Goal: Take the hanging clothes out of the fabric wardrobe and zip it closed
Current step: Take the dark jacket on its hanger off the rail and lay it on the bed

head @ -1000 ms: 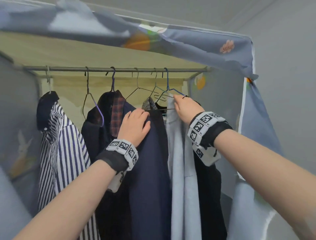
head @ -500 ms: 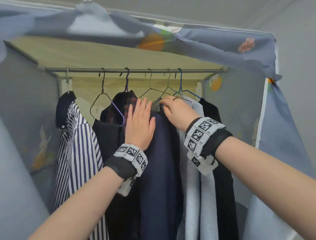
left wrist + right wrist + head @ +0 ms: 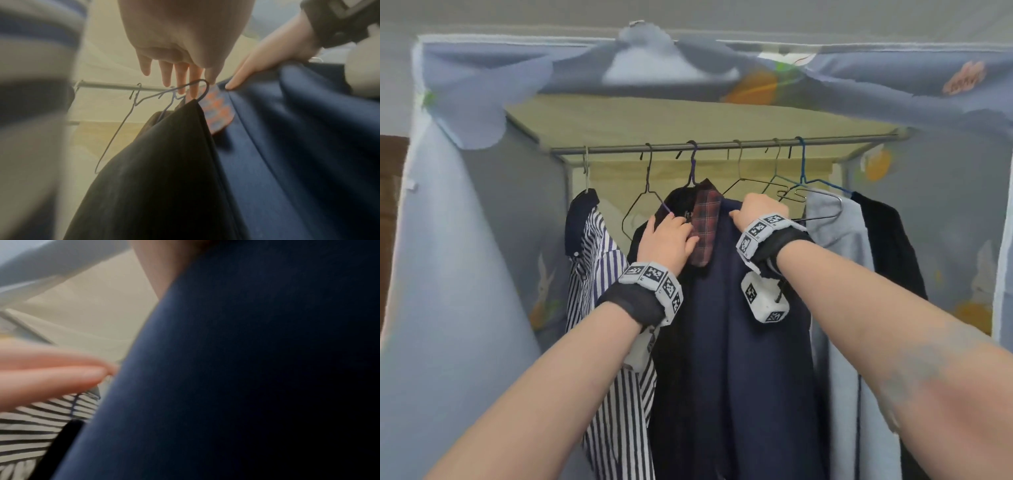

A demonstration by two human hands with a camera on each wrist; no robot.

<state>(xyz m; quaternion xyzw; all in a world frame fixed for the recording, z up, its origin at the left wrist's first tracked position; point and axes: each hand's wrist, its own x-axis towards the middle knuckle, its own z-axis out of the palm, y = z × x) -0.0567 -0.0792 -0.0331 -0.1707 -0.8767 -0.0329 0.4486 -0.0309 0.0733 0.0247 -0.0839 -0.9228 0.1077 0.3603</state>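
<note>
The fabric wardrobe (image 3: 482,274) stands open with several garments on its rail (image 3: 722,148). From left hang a striped shirt (image 3: 602,274), a black jacket (image 3: 674,359) with a plaid lining (image 3: 705,226), a navy garment (image 3: 750,359), a light grey one (image 3: 839,267) and a black one (image 3: 887,246). My left hand (image 3: 671,228) touches the black jacket's shoulder by its purple wire hanger (image 3: 197,82), fingers (image 3: 180,78) fairly straight. My right hand (image 3: 753,210) grips the navy garment's (image 3: 298,146) top, thumb (image 3: 233,85) in front.
The rolled-up front flap (image 3: 654,65) hangs across the top of the opening. Several bare wire hangers (image 3: 784,192) sit on the rail, one (image 3: 640,212) between the striped shirt and the black jacket. The side panels (image 3: 969,240) close in left and right.
My left hand slid left off the navy garment onto the black jacket's shoulder. My right hand left the hangers, moved left and took hold of the navy garment's top.
</note>
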